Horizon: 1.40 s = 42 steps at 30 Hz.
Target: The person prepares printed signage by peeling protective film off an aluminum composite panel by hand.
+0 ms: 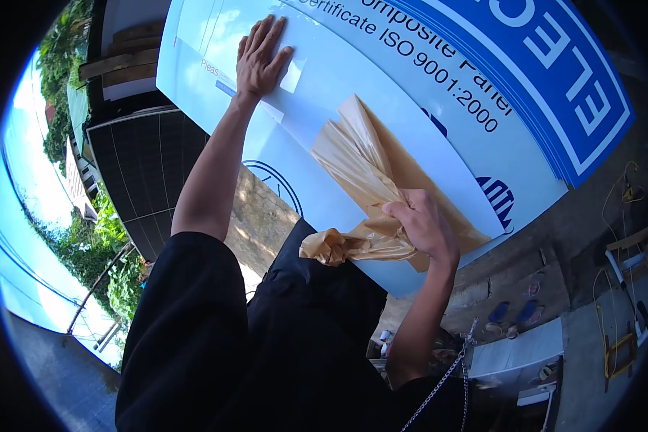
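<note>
My left hand (261,61) lies flat with fingers spread on a glossy white sheet (306,101), near its upper left. Crumpled brown backing paper (360,162) is bunched in my right hand (421,223), whose fingers are closed around it. One twisted end of the paper hangs out to the left of that hand. Another part fans upward and lies against the white sheet. Beneath the sheet is a panel (540,191) printed with "Composite Panel" and "Certificate ISO 9001:2000".
A stack of blue signs (583,137) with white letters lies at the upper right. To the left stands a dark gridded panel (147,173) below some wooden boards (129,57). Slippers (529,311), cords and a yellow frame (618,354) are on the ground at the lower right.
</note>
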### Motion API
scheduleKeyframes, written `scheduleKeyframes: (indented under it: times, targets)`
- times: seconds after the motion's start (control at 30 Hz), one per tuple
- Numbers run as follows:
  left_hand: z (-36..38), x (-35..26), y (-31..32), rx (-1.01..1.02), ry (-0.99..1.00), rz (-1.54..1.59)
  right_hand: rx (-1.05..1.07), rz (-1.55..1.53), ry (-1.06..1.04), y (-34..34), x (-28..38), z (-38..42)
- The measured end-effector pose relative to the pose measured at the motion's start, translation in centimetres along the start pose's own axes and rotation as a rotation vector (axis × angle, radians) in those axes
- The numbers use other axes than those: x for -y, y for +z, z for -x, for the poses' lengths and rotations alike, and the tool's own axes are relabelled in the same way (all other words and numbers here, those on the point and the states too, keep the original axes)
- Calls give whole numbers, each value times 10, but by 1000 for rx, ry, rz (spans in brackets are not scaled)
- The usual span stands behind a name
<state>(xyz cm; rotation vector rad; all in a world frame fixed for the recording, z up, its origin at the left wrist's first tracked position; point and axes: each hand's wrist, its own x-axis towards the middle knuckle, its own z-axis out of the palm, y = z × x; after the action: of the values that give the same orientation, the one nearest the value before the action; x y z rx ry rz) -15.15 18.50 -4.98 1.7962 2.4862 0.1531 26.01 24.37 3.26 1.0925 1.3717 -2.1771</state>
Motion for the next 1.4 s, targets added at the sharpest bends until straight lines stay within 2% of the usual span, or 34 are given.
scheduleKeyframes:
  times: [0.13,0.23,0.33,0.43,0.63,0.8,0.83,0.93,0.97,1.07,1.27,1.4]
  targets:
    - [-1,0,0,0,17,21,-41,-13,-43,-3,-25,21]
    - [-1,-2,1,-3,18,3,-26,-30,55,-5,-25,46]
    - [-1,-2,0,-7,26,0,-32,-66,42,-6,-44,63]
    - [-3,-2,0,-18,53,1,-99,-43,-69,-9,-62,85]
    - [-3,-1,1,-17,95,-26,-41,20,101,-31,-71,138]
    - [-4,-3,-2,-8,80,-28,-108,-24,62,-30,-95,170]
    - [-4,-2,0,-9,88,-26,-75,-33,122,-34,-95,175]
    - [-3,-1,0,-12,98,-30,-91,-30,136,-35,-110,192]
    - [-4,-1,1,-15,100,-32,-141,-54,86,-32,-121,199]
    - [-4,0,2,-17,123,-33,-107,7,169,-43,-114,213]
    - [-5,-1,2,-13,119,-46,-179,147,214,-49,-134,242]
    - [-4,-2,1,-11,136,-56,-154,-19,204,-56,-161,253]
